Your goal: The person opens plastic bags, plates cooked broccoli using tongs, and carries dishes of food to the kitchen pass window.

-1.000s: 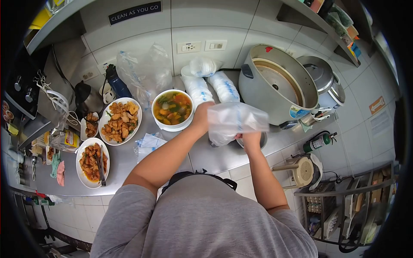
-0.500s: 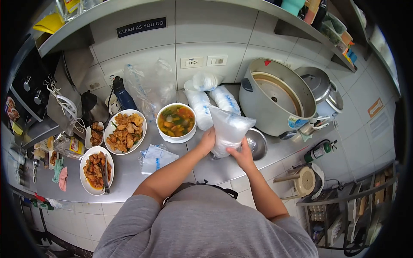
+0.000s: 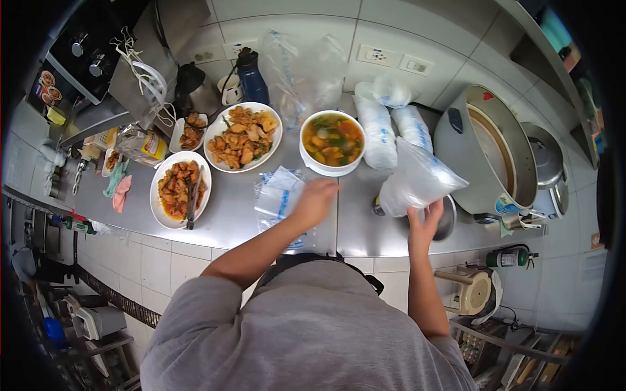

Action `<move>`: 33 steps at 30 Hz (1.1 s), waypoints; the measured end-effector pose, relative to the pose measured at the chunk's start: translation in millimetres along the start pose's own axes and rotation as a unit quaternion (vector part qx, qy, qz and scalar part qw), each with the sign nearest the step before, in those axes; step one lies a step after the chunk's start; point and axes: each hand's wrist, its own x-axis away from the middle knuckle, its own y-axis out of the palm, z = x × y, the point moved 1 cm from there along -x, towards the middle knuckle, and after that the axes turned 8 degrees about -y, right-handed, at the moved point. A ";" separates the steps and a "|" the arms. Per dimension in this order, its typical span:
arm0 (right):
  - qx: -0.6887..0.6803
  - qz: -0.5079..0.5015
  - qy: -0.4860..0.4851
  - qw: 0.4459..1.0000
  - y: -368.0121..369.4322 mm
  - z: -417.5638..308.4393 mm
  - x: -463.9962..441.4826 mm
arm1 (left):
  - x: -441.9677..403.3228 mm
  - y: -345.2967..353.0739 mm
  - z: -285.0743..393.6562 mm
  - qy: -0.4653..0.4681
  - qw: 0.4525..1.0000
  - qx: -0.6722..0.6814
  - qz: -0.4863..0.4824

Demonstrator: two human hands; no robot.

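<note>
A clear plastic bag with whitish contents stands tilted on the right of the steel counter. My right hand holds its lower side, thumb and fingers apart against the plastic. My left hand is away from the bag, fingers loosely stretched, nothing visible in them. It hovers beside the flat plastic packets with blue print, just in front of the white bowl of vegetable soup. A metal bowl is partly hidden behind my right hand and the bag.
To the left are plates of fried pieces and saucy pieces with tongs. Wrapped stacks of containers stand behind the bag. A large grey cooker stands at right. The counter's front edge runs before me.
My left hand has let go of the bag and moved left toward the flat packets. My right hand stays on the bag. The view has turned leftward and down.
</note>
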 end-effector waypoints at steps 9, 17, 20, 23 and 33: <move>0.045 -0.286 -0.068 0.955 170.5 -20.1 65.2 | 66.6 -59.9 -82.1 -0.061 0.976 -0.206 -0.030; -0.024 -0.539 0.168 0.825 249.7 -16.0 49.4 | 110.3 -97.4 -92.0 0.053 0.979 -0.163 0.112; -0.061 -0.457 0.129 0.878 251.8 -43.1 62.1 | 113.3 -102.1 -93.9 0.073 0.980 -0.148 0.113; -0.098 -0.503 0.163 0.843 258.1 -48.4 47.6 | 105.1 -108.5 -83.1 0.123 0.976 -0.138 0.113; -0.225 -0.421 0.062 0.876 179.7 -185.2 -23.9 | 29.6 -193.7 -35.5 -0.140 0.909 0.366 0.142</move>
